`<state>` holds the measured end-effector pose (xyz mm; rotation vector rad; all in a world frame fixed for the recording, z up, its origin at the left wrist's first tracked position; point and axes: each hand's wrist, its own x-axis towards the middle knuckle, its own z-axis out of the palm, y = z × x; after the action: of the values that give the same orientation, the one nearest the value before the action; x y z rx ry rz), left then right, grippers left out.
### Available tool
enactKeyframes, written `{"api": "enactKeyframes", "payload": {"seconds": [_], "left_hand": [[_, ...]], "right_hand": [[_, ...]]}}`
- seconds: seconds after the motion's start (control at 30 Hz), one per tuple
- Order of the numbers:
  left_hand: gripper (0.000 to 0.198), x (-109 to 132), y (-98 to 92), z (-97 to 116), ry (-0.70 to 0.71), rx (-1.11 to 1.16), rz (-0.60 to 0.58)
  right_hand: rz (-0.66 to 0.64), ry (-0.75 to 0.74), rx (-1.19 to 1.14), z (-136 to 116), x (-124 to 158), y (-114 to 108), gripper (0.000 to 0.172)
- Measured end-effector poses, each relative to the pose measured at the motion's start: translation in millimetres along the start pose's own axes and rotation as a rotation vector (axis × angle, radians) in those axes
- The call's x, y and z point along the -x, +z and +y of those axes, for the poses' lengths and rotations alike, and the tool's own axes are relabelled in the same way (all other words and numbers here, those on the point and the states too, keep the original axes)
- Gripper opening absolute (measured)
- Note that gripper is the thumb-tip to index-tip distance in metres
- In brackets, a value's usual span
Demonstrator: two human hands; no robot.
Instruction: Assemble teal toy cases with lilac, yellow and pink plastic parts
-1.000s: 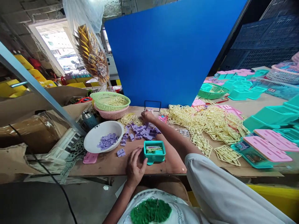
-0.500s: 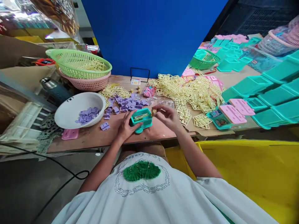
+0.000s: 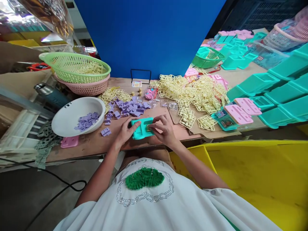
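head view: brown worktop (image 3: 91, 145), teal box (image 3: 142, 129), blue board (image 3: 149, 35)

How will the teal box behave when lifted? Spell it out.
The teal box is probably stiff: its moulded rim looks unbent in the left hand. It is likely light for its size, being hollow and seemingly plastic. Its smooth sides might slip in a loose grip.

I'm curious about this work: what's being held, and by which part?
The left hand holds the teal box by its left end. The right hand is at the right end, fingers by a small tan piece; whether gripped is unclear.
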<state>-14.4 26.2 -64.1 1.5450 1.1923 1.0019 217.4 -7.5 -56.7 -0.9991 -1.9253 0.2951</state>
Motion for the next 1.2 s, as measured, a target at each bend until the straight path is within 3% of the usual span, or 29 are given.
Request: {"api": "enactKeyframes", "payload": {"seconds": [0.17,0.37,0.57,0.73,0.83,0.9,0.97,1.0,1.1,1.2], "left_hand": [[0.065,1.5,-1.6,-2.0,-0.129,0.067,-0.025],[0.061,-4.4,-2.7,-0.7,-0.142,0.037,0.017],[0.056,-9.3,0.9,-4.6,-0.083,0.030,0.050],[0.059,-15.6,0.3,-9.7,-0.075,0.016,0.039],[0.058,-15.2,-4.7,-4.0,-0.078,0.005,0.043],[0.054,-12.0,-8.6,8.6,-0.001,-0.024,0.137],[0.050,-9.0,-10.5,27.3,0.115,-0.028,0.253],[0.048,-8.4,-10.2,37.5,0.128,0.016,0.256],[0.053,-10.5,-3.4,63.9,-0.044,0.316,0.048],[0.055,-14.1,8.8,75.7,-0.218,0.559,-0.008]], "right_hand": [[0.075,0.137,0.026,39.5,-27.2,-9.6,0.018],[-0.298,0.348,0.433,95.2,-90.7,2.6,0.024],[-0.364,0.400,0.481,116.3,-122.2,27.9,0.017],[-0.334,0.420,0.420,123.5,-129.9,19.8,0.016],[-0.283,0.392,0.343,116.9,-123.3,3.2,0.012],[-0.239,0.366,0.292,102.6,-112.9,-9.9,0.009],[-0.163,0.263,0.171,79.2,-100.1,-22.5,0.008],[-0.108,0.158,0.062,64.9,-93.7,-28.0,0.010],[-0.062,-0.153,-0.174,21.0,-77.8,-38.6,0.015],[-0.106,-0.247,-0.210,-8.3,-65.4,-38.1,0.022]]}}
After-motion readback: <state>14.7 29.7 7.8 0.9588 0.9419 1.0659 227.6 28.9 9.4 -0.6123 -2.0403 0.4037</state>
